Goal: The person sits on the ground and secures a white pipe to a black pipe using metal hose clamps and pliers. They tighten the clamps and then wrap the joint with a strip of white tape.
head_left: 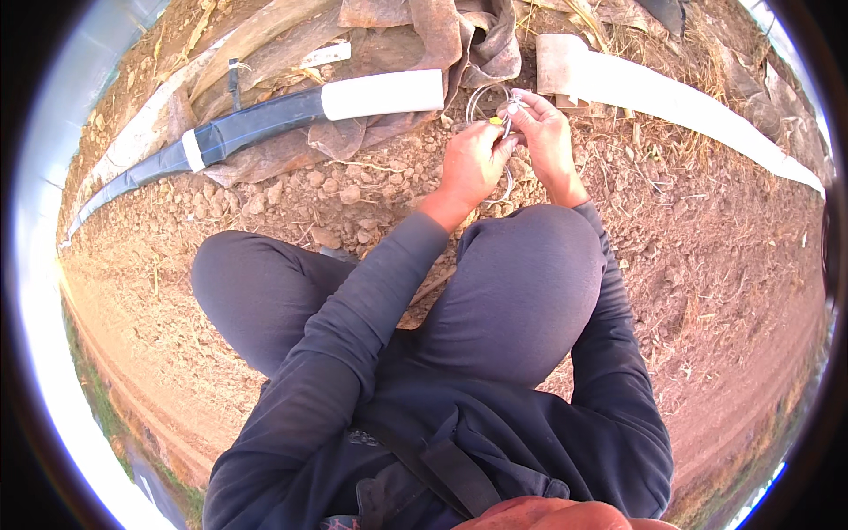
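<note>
My left hand and my right hand meet at the top centre, fingers closed on a thin grey looped wire or strap, which hangs down below them. A small yellow piece shows by my left fingertips; what exactly is pinched there is too small to make out. To their left lies a dark flat hose with a white sleeve on its end. To their right lies a wide white flat hose with a beige end piece.
Crumpled brown plastic sheeting lies beyond the hoses. A small dark upright fitting stands on the dark hose. Cloddy dry soil with straw surrounds me. My bent knees are just below my hands.
</note>
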Demonstrator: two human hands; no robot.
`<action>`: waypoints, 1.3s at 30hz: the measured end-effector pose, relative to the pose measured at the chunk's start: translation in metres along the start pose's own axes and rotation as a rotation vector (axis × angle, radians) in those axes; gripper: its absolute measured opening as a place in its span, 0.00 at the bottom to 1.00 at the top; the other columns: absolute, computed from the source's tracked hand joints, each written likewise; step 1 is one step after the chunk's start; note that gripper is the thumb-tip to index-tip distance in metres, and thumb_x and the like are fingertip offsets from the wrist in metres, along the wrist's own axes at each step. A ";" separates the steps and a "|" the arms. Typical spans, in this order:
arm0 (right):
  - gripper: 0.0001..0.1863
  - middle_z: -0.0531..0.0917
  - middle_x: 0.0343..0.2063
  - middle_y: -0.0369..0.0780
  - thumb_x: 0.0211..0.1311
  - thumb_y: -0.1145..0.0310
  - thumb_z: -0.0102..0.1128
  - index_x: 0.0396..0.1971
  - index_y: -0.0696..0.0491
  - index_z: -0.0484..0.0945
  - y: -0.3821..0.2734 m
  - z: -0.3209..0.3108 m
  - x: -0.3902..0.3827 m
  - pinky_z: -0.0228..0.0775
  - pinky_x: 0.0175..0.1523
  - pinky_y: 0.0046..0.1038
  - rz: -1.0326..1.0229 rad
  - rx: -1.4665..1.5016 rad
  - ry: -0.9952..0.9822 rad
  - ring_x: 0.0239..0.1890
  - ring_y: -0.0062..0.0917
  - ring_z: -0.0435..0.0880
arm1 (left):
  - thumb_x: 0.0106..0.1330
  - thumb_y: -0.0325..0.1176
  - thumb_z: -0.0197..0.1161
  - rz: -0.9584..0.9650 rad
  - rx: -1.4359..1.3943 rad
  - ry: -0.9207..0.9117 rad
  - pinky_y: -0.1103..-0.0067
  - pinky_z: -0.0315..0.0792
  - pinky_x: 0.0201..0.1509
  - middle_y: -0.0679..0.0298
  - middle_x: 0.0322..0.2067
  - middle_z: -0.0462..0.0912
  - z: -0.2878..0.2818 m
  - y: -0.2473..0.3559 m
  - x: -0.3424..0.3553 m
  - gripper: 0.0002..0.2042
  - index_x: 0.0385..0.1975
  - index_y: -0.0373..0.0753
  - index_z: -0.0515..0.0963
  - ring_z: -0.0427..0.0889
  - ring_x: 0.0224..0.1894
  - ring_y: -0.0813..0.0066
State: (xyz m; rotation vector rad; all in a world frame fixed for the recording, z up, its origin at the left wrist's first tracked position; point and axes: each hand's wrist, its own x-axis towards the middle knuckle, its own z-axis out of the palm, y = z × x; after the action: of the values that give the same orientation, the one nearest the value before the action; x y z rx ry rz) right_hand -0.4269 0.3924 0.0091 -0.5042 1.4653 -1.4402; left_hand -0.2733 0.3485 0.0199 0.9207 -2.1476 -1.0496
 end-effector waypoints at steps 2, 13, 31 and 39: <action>0.23 0.89 0.40 0.44 0.72 0.74 0.66 0.62 0.66 0.74 0.007 0.000 0.010 0.79 0.36 0.21 0.072 0.124 0.053 0.36 0.22 0.88 | 0.69 0.41 0.70 -0.006 0.098 -0.125 0.65 0.77 0.36 0.53 0.30 0.86 -0.009 0.000 0.011 0.14 0.39 0.34 0.85 0.87 0.33 0.57; 0.10 0.89 0.40 0.41 0.73 0.71 0.65 0.48 0.59 0.80 0.001 -0.022 0.014 0.84 0.47 0.27 0.148 0.241 0.001 0.40 0.23 0.89 | 0.54 0.50 0.81 0.190 0.963 -0.852 0.56 0.66 0.74 0.50 0.69 0.70 -0.181 -0.113 0.098 0.51 0.76 0.39 0.60 0.72 0.66 0.46; 0.14 0.88 0.30 0.40 0.62 0.66 0.72 0.40 0.62 0.84 -0.074 0.098 0.058 0.84 0.37 0.26 0.146 -0.544 -0.203 0.32 0.21 0.89 | 0.55 0.36 0.74 0.324 0.630 -0.590 0.61 0.72 0.68 0.47 0.60 0.78 -0.222 -0.117 0.085 0.39 0.68 0.30 0.67 0.77 0.63 0.48; 0.22 0.89 0.38 0.57 0.55 0.58 0.69 0.38 0.64 0.87 -0.100 0.161 0.063 0.85 0.52 0.41 -0.185 -1.592 -0.178 0.44 0.47 0.92 | 0.59 0.41 0.74 0.276 0.648 -0.556 0.60 0.76 0.62 0.45 0.55 0.81 -0.213 -0.131 0.090 0.36 0.64 0.28 0.70 0.81 0.57 0.47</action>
State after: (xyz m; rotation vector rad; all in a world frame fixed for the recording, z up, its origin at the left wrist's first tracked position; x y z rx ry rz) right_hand -0.3520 0.2362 0.1094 -1.6589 2.2028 -0.0129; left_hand -0.1289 0.1267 0.0405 0.5936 -3.0733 -0.4972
